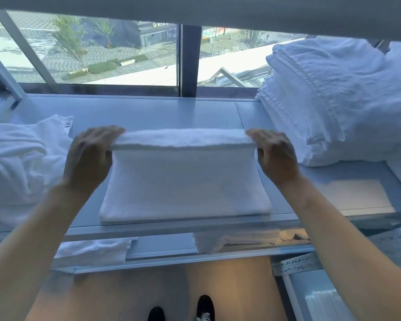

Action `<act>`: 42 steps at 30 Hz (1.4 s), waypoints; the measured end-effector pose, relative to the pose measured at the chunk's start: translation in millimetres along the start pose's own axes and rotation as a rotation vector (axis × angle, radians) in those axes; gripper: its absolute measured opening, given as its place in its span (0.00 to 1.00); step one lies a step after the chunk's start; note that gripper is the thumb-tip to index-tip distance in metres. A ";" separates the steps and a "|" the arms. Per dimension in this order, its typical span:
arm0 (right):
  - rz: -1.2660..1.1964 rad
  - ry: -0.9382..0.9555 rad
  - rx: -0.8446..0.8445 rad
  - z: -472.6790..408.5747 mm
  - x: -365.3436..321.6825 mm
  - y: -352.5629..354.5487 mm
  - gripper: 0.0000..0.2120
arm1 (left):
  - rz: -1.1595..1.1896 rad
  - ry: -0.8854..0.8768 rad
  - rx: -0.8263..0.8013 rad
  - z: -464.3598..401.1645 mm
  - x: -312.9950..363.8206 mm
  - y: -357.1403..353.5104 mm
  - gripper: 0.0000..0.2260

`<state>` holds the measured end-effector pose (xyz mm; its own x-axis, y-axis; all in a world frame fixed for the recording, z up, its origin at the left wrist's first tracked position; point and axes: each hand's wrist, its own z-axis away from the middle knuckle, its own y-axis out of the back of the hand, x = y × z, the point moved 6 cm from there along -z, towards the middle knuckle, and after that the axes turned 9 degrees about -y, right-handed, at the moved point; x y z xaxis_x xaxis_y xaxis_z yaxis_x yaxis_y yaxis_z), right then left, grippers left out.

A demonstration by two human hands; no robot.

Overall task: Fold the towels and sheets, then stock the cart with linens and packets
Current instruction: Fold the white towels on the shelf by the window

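Two hands are on one white towel point(185, 181), which lies in the middle of the pale shelf top point(162, 112) in front of the window point(102, 49). Your left hand point(90, 156) pinches the towel's far left corner and your right hand point(273, 154) pinches the far right corner, lifting that far edge into a raised fold while the near part stays flat. Left of you sits a rumpled heap of white linen point(16, 163); far right stands a tall stack of folded towels point(329, 100). More folded white cloths point(232, 242) lie on the lower shelf, near your shoes point(205, 308).
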<state>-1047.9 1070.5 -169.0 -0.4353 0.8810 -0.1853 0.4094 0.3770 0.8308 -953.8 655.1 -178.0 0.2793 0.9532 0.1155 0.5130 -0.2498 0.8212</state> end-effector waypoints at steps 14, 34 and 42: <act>0.022 -0.031 -0.450 157.9 26.4 -65.0 0.33 | 0.145 0.127 -0.436 156.9 39.4 -66.5 0.28; 0.080 -0.393 -0.584 80.1 6.6 -156.5 0.30 | 0.064 0.122 -0.650 84.3 -4.7 -141.7 0.31; 0.007 -0.499 -0.575 64.1 -71.2 -161.2 0.34 | 0.055 0.308 -0.624 108.0 37.0 -136.1 0.29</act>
<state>-1031.5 965.3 -323.4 0.0362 0.9591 -0.2808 -0.1312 0.2831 0.9501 -925.7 706.0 -345.9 0.0010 0.9698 0.2439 -0.0834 -0.2429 0.9664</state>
